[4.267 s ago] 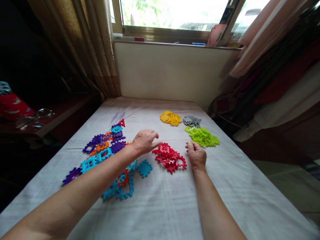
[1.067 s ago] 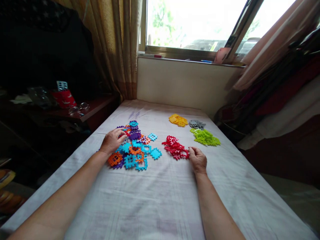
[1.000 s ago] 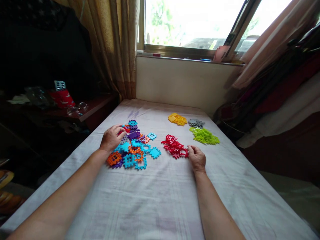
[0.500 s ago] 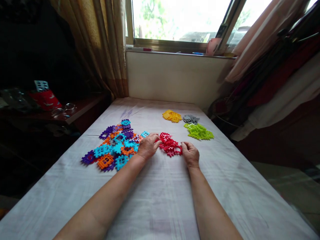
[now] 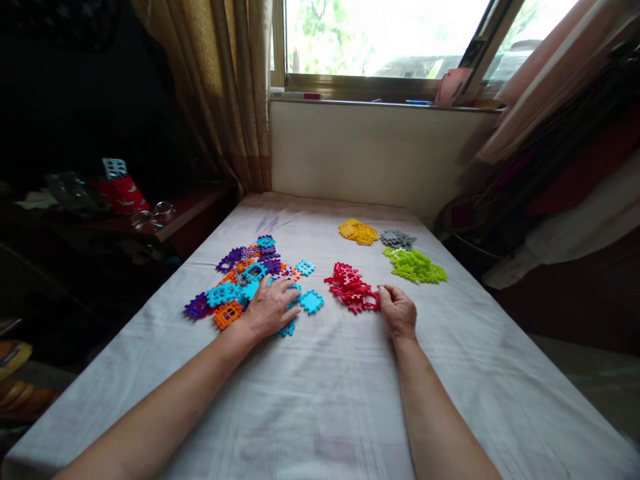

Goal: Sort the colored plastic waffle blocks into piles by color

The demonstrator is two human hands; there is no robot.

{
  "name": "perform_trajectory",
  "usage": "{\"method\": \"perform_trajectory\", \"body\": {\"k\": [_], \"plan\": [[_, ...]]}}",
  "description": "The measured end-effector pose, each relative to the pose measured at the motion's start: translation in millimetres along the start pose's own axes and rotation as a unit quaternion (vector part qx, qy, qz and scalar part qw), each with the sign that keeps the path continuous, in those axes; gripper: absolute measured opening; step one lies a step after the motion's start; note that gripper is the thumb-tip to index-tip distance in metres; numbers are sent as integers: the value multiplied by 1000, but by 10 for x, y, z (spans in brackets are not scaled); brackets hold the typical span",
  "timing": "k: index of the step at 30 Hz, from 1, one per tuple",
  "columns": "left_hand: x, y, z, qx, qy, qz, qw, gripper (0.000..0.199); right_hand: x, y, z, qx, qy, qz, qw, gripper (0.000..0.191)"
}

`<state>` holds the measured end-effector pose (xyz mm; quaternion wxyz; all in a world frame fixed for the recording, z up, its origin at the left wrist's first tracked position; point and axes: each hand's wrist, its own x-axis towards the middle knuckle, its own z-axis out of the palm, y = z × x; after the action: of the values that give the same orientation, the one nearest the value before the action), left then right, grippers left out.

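Daylight comes through a wide window [image 5: 385,40] above a bare pale wall [image 5: 345,147], and below it a large flat surface [image 5: 320,400] reaches to the wall, spread with a creased, faintly checked sheet. Whether a table or a bed lies under the sheet, I can't tell. A gold-brown curtain [image 5: 245,100] hangs to the left, and clothes [image 5: 575,167] crowd the right side.

On the sheet, the biggest thing is a mixed heap [image 5: 250,291] of toothed, interlocking-looking pieces in turquoise, purple and orange, on the left hand's side, probably there for easy reach. Across from it, the lime pile [image 5: 419,267] and the red pile [image 5: 350,288] each show one colour only; the gaps between piles seem meant to stop colours mingling.

The left hand [image 5: 273,308] lies palm down over the heap's near side, fingers loosely spread, gripping nothing I can see, perhaps feeling through the pieces. The right hand [image 5: 399,312] rests on the sheet with curled fingers right at the red pile's edge, maybe as a stop for it; I can't tell whether they pinch a piece.

Farther back sit the smaller yellow pile [image 5: 359,232] and the grey pile [image 5: 399,239]. Smallest, a lone turquoise square [image 5: 313,302] lies at the heap's right side.
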<state>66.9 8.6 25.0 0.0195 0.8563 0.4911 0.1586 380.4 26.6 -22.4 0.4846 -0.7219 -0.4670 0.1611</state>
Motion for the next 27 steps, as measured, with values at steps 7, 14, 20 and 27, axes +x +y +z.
{"method": "perform_trajectory", "body": {"k": [7,14,20,27], "plan": [[-193,-462,-68,-36,56,-97,993,33,-120,-28,-7,-46,-7,-115,992,66],[-299,-858,-230,-181,282,-209,919,38,-313,-148,203,-258,-106,-292,915,87],[-496,-1199,-319,-152,365,-302,868,36,-5,-322,568,-292,-123,-298,900,67],[-467,-1217,-301,-205,345,-343,850,38,539,-596,1158,-297,-125,-285,903,57]]}}
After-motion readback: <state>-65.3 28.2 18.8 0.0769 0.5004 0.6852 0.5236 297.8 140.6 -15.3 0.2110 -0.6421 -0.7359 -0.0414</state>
